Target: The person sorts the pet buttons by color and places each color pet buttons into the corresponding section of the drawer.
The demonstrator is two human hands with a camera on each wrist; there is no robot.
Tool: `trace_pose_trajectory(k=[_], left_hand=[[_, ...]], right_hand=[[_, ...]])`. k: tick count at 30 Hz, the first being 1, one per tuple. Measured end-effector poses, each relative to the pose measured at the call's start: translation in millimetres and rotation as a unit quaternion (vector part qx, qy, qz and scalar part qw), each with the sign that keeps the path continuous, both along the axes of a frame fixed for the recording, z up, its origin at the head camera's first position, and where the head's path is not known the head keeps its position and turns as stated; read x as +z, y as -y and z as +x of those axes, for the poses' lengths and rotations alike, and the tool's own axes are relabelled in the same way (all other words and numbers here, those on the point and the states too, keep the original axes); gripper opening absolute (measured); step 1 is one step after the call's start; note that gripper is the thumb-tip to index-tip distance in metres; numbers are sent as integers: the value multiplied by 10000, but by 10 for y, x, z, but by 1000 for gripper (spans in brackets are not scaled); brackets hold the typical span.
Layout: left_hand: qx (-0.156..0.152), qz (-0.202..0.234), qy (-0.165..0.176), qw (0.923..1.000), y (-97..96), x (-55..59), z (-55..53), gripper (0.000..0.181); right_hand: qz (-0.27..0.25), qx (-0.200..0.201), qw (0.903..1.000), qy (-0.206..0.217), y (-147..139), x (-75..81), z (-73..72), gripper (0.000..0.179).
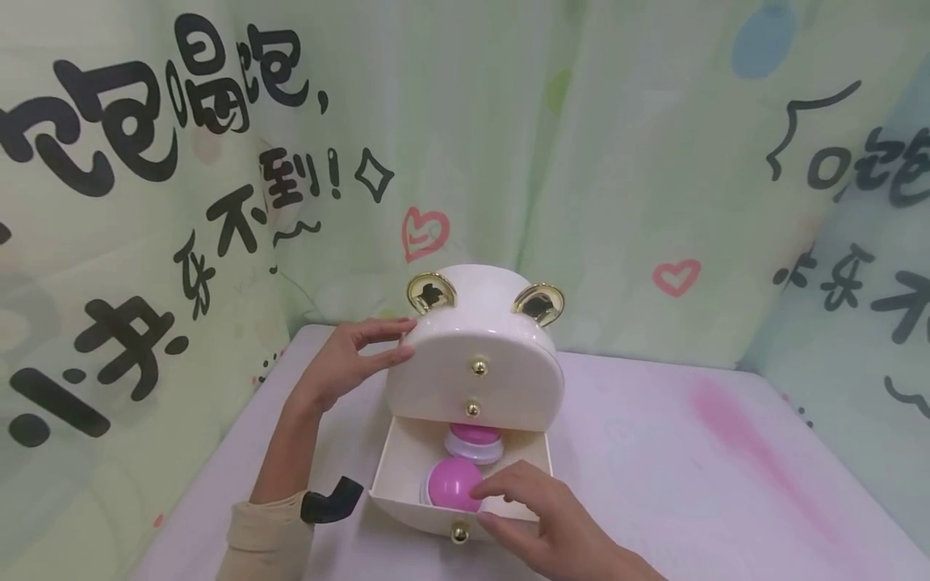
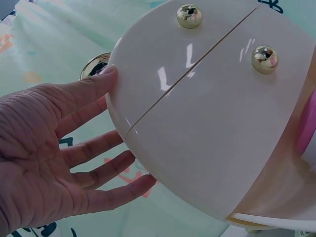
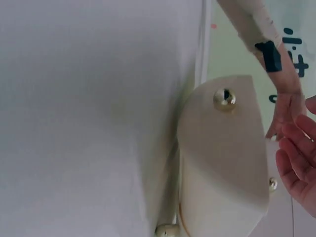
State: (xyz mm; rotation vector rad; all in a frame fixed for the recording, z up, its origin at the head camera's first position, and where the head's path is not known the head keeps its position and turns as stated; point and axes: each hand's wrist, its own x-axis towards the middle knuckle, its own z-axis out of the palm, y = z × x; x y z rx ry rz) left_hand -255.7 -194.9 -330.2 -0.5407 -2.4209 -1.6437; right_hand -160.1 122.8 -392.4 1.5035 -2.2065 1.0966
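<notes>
A white cabinet (image 1: 475, 379) with gold knobs and two gold-rimmed ears stands on the table. Its bottom drawer (image 1: 414, 513) is pulled out. Inside lie two round items with white rims: one with a pink dome (image 1: 452, 484) near the drawer front, and another pink-topped one (image 1: 475, 445) farther back, partly beneath the upper body. My left hand (image 1: 356, 363) touches the cabinet's left side with fingertips and thumb spread. Over the drawer's front right edge is my right hand (image 1: 548, 516), loosely bent, its index fingertip at the front dome's edge; whether they touch I cannot tell.
The table (image 1: 654, 468) has a pale cover with a pink streak (image 1: 756, 452) at right. Behind and on both sides hangs a pale green curtain (image 1: 625, 161) with black lettering and red hearts. A black strap (image 1: 332, 502) sits on the left sleeve.
</notes>
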Motion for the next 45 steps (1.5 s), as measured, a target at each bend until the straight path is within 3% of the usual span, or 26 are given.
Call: trace_pose_trajectory(k=[2, 5, 7, 11, 14, 17, 19, 20, 23, 27, 29, 36, 40, 43, 45], left_hand=[[-10, 7, -7, 10000, -8, -5, 3, 46], [-15, 24, -3, 10000, -18, -20, 2, 45], [-51, 83, 45, 9999, -25, -28, -3, 41], [-177, 241, 164, 9994, -34, -35, -25, 39], [-197, 348, 239, 9989, -35, -27, -39, 49], [-208, 428, 269, 9985, -41, -24, -41, 46], [-227, 383, 213, 9988, -43, -30, -31, 39], [-231, 351, 173, 9990, -43, -36, -27, 38], [-160, 221, 64, 9996, -42, -56, -16, 39], [-93, 145, 18, 9999, -34, -74, -12, 40], [-68, 128, 9, 9999, -30, -75, -10, 40], [-42, 111, 9, 9999, -23, -68, -8, 40], [8, 80, 22, 10000, -20, -50, -12, 41], [36, 77, 35, 10000, -16, -29, -13, 41], [48, 85, 46, 9999, -13, -20, -11, 40]], right_hand=[[75, 105, 9980, 620, 0, 17, 84, 25], [185, 244, 9845, 1726, 12, 19, 213, 19], [207, 347, 9718, 2322, 29, -4, 276, 17], [193, 551, 9479, 3132, 80, -115, 321, 16], [135, 392, 9017, 4305, 114, -220, 326, 19], [-81, 24, 8316, 5553, 133, -332, 340, 28], [-279, -79, 7923, 6094, 129, -409, 345, 33], [-359, -70, 7769, 6286, 125, -446, 347, 34], [-458, 84, 7512, 6585, 111, -546, 335, 35], [-406, 22, 7328, 6792, 121, -636, 304, 38], [-441, -37, 7314, 6805, 127, -663, 289, 41], [-688, -319, 7399, 6684, 173, -703, 232, 41], [-826, -443, 7339, 6728, 203, -693, 195, 41], [-852, -489, 7203, 6867, 227, -646, 193, 41], [-811, -496, 7178, 6897, 242, -617, 191, 42]])
